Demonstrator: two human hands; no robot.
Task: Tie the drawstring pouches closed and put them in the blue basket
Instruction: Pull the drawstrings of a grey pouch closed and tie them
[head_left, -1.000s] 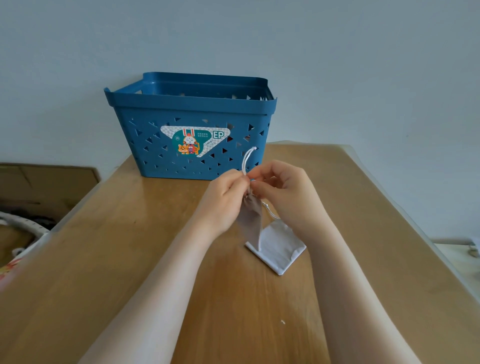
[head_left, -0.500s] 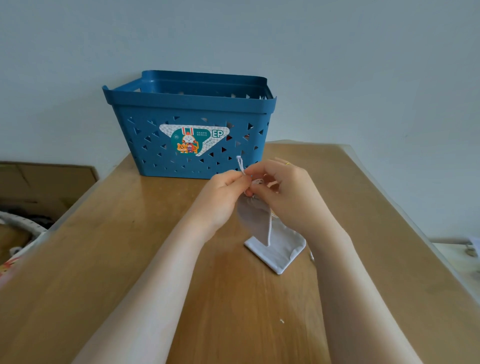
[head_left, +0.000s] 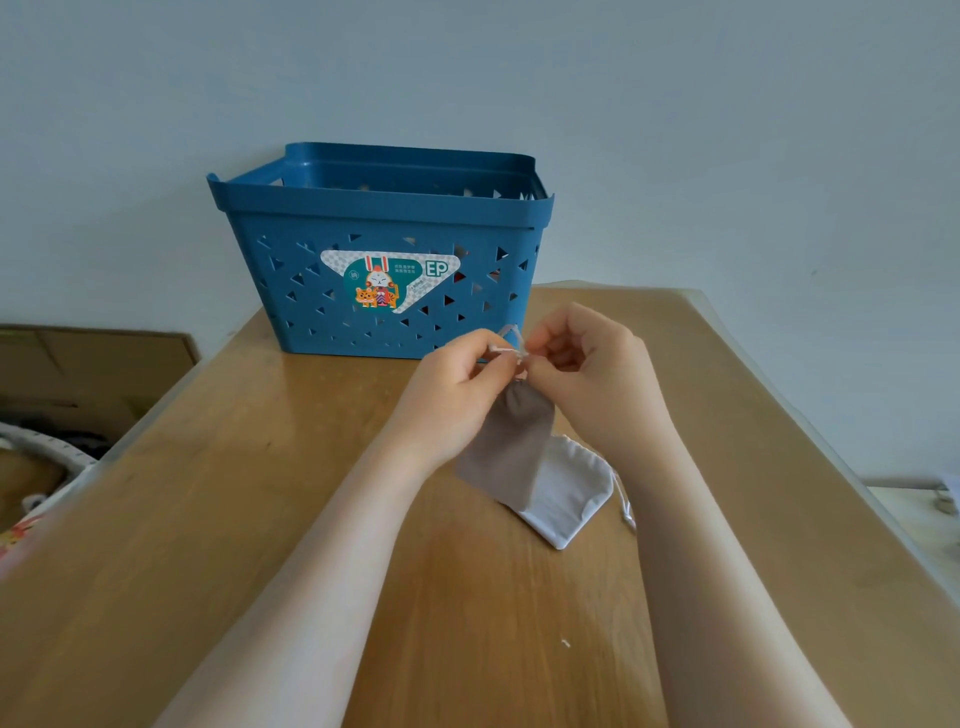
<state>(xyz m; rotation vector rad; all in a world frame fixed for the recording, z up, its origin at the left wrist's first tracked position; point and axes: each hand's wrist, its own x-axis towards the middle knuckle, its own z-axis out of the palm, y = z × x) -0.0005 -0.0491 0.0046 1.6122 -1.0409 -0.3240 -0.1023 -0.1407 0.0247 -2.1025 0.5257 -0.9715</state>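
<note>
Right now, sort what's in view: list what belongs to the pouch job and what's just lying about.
Job: grey pouch with its drawstring pinched by left hand and right hand; white pouch; basket.
Lying about: cardboard; table.

From the hands, the blue basket (head_left: 382, 249) stands at 11 o'clock against the wall, its tall perforated front wall barring a low path while its top is open from above. A white drawstring pouch (head_left: 569, 493) lies on the wooden table (head_left: 234, 493) at 5 o'clock. Bare tabletop spreads toward 8 o'clock and 3 o'clock.
</note>
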